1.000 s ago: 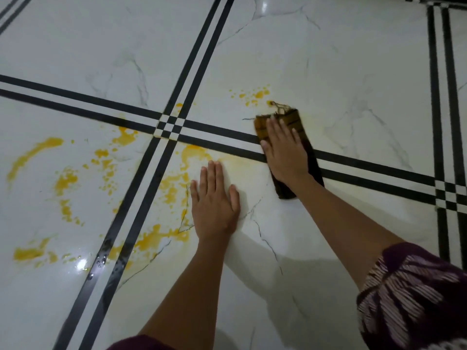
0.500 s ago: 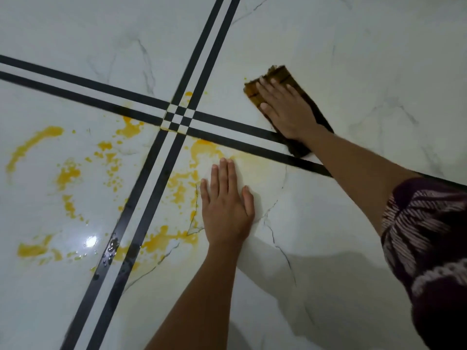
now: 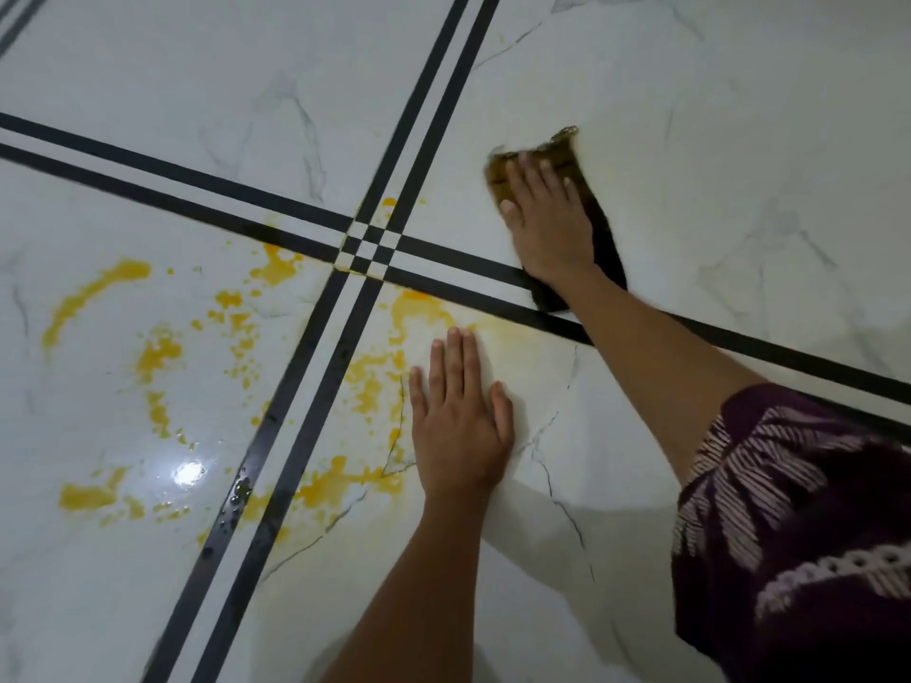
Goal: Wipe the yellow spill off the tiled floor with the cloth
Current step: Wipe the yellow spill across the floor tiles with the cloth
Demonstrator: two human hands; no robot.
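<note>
Fingers (image 3: 538, 174) pressing one cloth (image 3: 605, 243), one spill (image 3: 158, 348)

My sleeve (image 3: 788, 525), up the arm from my right hand (image 3: 547, 224): dark purple cloth, pale feathered leaf stripes, one pale dotted band.

Glossy white marble-look floor (image 3: 148, 66) w/ crossing black double stripes (image 3: 367, 251), light glare (image 3: 189, 473).
</note>
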